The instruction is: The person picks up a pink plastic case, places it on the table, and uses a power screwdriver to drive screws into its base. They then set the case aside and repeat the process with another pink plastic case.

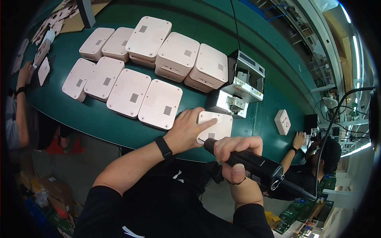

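My right hand (pixel 238 154) is wrapped round a black corded electric screwdriver (pixel 258 168). Its bit reaches the near left corner of a white square plastic housing (pixel 223 126) on the green table. My left hand (pixel 188 129) grips that housing from the left, a finger laid across its vented face. A dark band circles my left wrist. Left of this hand, several similar white housings (pixel 160 104) lie in a row, vent slots and corner screw holes facing up.
Behind that row, more white housings (pixel 177 51) stand, some stacked. Two screw feeders (pixel 246 75) are beyond my work. Another housing (pixel 282 122) lies to the right, near a co-worker (pixel 329 154). At the far left, another person's hand (pixel 24 75) touches parts. The screwdriver's cable (pixel 323 146) loops at right.
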Tool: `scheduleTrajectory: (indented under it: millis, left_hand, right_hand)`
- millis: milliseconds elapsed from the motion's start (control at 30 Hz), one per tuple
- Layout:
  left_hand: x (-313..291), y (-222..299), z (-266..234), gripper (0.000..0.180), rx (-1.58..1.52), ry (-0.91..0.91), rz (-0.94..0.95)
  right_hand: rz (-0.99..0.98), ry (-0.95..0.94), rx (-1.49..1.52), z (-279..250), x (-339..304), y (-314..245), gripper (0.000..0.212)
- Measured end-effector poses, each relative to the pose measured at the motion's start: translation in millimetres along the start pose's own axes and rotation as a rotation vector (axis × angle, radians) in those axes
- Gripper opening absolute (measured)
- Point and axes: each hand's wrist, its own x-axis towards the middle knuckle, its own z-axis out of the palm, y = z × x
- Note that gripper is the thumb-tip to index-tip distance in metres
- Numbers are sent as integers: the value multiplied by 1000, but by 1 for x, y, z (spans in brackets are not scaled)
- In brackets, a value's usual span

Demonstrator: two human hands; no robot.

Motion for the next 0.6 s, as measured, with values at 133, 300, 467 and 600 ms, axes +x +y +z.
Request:
scheduleTrajectory:
  millis: [133, 300, 467, 600]
  left_hand:
    - [-3, -2, 1, 73, 0, 8, 12]
    - [-3, -2, -4, 75, -8, 12, 5]
    - [5, 8, -9, 74, 23, -61, -43]
    - [10, 32, -13, 73, -264, -233, -250]
  right_hand:
    - [-22, -8, 8, 3, -2, 2, 50]
    - [-32, -72, -35, 7, 0, 1, 48]
    - [-156, 95, 136, -6, 7, -29, 47]
    - [-363, 292, 285, -45, -16, -66, 46]
